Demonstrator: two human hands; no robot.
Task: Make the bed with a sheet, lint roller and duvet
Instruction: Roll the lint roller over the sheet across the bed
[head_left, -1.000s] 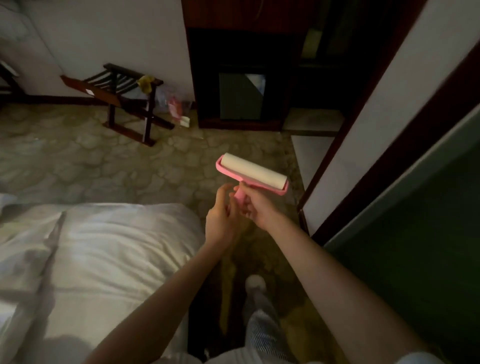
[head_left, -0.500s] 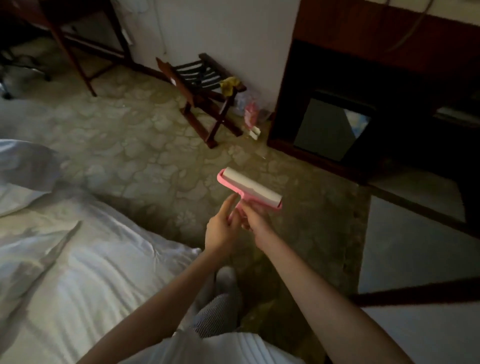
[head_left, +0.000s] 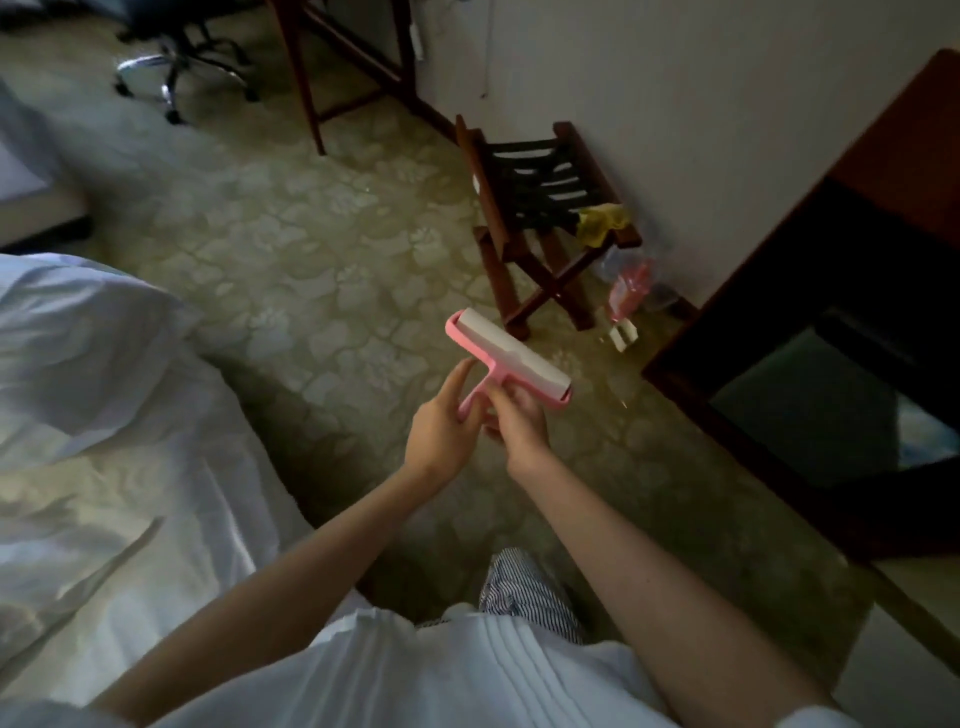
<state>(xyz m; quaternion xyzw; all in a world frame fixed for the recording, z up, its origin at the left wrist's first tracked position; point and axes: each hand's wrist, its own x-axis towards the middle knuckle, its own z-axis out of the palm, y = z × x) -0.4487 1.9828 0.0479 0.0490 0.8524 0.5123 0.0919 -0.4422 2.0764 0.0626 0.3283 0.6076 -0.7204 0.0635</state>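
A: Which step is the person on?

B: Readying the lint roller (head_left: 508, 361), probably. It is held over the carpet (head_left: 311, 249) beside the bed (head_left: 236, 483), well apart from the sheet (head_left: 104, 530). The right hand (head_left: 521, 427) wraps its pink handle (head_left: 480, 391); the left hand (head_left: 440, 432) pinches the same handle.

A: And next?

B: Likely one hand lets go, and the other brings the roller flat onto the sheet.

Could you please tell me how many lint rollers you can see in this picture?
1. The lint roller is held by its handle between the left hand and right hand, above the carpet. The pink packet by the wall is too blurred to identify.
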